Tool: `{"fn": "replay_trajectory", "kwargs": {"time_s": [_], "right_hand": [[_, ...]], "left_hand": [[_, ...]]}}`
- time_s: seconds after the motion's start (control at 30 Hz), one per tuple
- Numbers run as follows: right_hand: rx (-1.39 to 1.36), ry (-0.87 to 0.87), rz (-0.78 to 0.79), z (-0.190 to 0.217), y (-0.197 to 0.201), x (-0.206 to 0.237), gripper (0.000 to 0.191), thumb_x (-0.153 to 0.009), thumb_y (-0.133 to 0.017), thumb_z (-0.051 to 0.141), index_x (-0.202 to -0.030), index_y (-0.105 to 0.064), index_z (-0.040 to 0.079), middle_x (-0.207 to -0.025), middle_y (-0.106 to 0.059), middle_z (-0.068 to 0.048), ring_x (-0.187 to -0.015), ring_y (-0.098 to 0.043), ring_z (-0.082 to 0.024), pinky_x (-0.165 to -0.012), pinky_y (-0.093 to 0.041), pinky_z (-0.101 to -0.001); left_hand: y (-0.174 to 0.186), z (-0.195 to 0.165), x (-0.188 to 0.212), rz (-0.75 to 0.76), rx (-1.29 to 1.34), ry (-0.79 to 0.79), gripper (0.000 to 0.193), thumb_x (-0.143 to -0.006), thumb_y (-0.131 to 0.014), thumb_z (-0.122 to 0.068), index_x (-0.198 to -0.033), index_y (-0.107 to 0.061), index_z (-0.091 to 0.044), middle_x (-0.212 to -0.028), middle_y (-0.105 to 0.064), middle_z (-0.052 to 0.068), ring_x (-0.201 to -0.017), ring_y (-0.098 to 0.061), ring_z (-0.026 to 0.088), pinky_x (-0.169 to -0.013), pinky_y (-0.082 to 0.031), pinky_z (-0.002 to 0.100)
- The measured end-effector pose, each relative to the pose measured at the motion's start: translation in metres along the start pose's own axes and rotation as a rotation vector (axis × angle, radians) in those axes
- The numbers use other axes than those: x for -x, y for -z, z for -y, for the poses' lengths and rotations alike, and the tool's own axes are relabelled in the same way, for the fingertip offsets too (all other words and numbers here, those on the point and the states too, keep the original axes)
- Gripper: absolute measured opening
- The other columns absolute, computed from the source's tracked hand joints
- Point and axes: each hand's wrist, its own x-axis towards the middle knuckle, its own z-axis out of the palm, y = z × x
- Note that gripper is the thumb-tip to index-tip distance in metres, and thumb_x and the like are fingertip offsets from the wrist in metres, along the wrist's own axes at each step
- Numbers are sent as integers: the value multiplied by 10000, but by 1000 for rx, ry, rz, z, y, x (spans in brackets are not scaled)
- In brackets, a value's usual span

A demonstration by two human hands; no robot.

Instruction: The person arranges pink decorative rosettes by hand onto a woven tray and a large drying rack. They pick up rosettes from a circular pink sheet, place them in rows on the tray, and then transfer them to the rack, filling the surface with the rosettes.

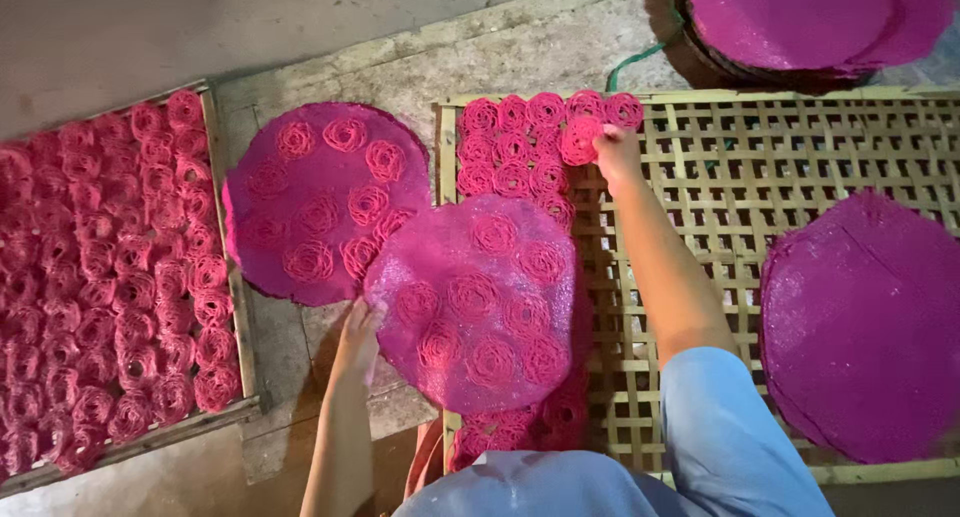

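My left hand [358,339] grips the left edge of a round magenta mesh disc [478,299] that carries several pink spiral rosettes and is tilted over the bamboo lattice tray [760,167]. My right hand [612,149] reaches to the tray's far end and pinches one pink rosette [582,139], setting it beside the rows of rosettes [520,147] lying on the lattice. More rosettes show under the held disc near the tray's front edge.
A second rosette-covered disc [320,202] lies on the concrete to the left. A wooden tray [100,277] packed with rosettes stands at far left. An empty magenta disc [865,327] rests on the lattice's right side; a stack of discs [815,22] sits at top right.
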Motion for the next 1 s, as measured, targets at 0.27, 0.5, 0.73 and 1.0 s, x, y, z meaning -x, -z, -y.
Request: {"fn": "replay_trajectory", "kwargs": {"time_s": [0.27, 0.5, 0.73, 1.0], "right_hand": [[1267, 703, -334, 17, -19, 24, 462, -734, -756, 148, -1155, -710, -37, -1148, -603, -280, -1013, -585, -486, -883, -524, -545], [440, -160, 727, 30, -105, 187, 418, -920, -752, 317, -1281, -656, 128, -1162, -714, -58, -1064, -675, -188, -946, -520, -365], [-340, -165, 630, -22, -75, 209, 245, -1024, -724, 165, -1201, -731, -5, -1089, -718, -73, -1003, -676, -183, -937, -556, -362], [-105, -502, 573, 10, -61, 227, 190, -946, -671, 91, -1127, -724, 75, -990, -760, -55, -879, -686, -139, -826, -595, -321]], "left_hand": [[5, 59, -35, 101, 188, -500, 258, -1039, -641, -145, -1234, -685, 18, -1108, -668, 40, -1046, -576, 155, -927, -466, 322], [-64, -4, 5, 94, 115, -91, 221, -1018, -558, -161, -1225, -632, -142, -1176, -606, -89, -1099, -517, 43, -847, -461, 341], [-100, 5, 9, 286, 348, -583, 195, -1028, -641, -2, -1211, -587, 37, -1156, -566, 10, -1099, -536, 84, -1008, -434, 231], [-108, -4, 36, 340, 437, -501, 494, -972, -603, -79, -1436, -440, -37, -1462, -498, -29, -1360, -439, 102, -1155, -333, 294]]}}
